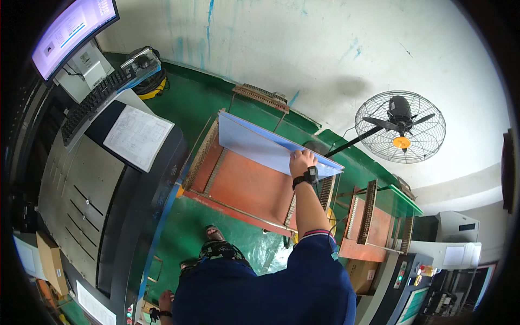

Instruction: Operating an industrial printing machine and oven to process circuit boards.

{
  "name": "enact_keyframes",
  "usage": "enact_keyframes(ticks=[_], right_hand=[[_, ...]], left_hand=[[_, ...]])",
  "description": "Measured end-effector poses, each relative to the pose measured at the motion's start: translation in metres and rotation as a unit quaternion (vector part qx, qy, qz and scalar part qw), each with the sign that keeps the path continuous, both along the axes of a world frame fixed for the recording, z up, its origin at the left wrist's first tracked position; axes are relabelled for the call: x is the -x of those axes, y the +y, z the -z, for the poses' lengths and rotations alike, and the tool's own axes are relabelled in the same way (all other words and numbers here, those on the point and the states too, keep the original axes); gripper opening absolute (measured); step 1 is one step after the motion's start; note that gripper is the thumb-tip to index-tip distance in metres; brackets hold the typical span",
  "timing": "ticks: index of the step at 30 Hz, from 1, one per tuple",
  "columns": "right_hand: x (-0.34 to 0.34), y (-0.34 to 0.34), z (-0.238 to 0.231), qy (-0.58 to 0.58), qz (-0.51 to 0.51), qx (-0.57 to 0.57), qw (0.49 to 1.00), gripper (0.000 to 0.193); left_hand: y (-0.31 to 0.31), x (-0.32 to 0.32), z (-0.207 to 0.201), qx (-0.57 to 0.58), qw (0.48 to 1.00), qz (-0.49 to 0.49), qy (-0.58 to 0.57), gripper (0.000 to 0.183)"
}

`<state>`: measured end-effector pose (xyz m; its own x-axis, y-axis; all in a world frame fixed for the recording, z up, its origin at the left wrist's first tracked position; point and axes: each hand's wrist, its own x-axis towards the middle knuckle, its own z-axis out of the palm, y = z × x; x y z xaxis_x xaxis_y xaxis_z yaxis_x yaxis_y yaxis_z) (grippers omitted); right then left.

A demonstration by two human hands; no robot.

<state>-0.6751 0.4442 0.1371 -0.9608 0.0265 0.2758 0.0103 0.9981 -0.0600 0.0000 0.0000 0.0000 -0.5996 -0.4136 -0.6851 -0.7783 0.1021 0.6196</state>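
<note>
My right hand is closed over the top edge of a light blue flat panel, toward its right end. The panel stands on edge across the far side of a slotted rack cart, and at least one more blue sheet seems to stand close against it. Toothed rails run along both sides of the cart's reddish base. At the lower left, my left hand hangs low beside the dark machine, well away from the cart. Its fingers show only in part, and I cannot make out their pose.
On the left stands a machine with a slotted metal top, papers, a keyboard and a monitor. A caged fan stands by the wall. A second rack cart holds a green panel at right.
</note>
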Motion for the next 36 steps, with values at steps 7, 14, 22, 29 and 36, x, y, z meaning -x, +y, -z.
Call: enact_keyframes(ticks=[7, 14, 22, 29, 36], right_hand=[[0.052, 0.053, -0.011, 0.201, -0.157, 0.052, 0.966, 0.018], [0.017, 0.015, -0.245, 0.239, -0.185, 0.098, 0.948, 0.008], [-0.058, -0.105, -0.342, 0.181, -0.449, 0.066, 0.872, 0.011], [-0.09, -0.187, -0.33, 0.054, -0.666, 0.118, 0.735, 0.015], [-0.103, -0.209, -0.343, 0.101, -0.696, 0.262, 0.661, 0.016]], left_hand=[[-0.001, 0.034, -0.045, 0.193, 0.98, -0.045, -0.012, 0.04], [-0.005, 0.208, -0.22, 0.206, 0.962, -0.12, 0.135, 0.034], [0.051, 0.33, -0.369, 0.407, 0.792, 0.148, 0.431, 0.036], [0.059, 0.336, -0.378, 0.369, 0.849, 0.132, 0.355, 0.031], [0.043, 0.309, -0.351, 0.348, 0.829, 0.128, 0.418, 0.019]])
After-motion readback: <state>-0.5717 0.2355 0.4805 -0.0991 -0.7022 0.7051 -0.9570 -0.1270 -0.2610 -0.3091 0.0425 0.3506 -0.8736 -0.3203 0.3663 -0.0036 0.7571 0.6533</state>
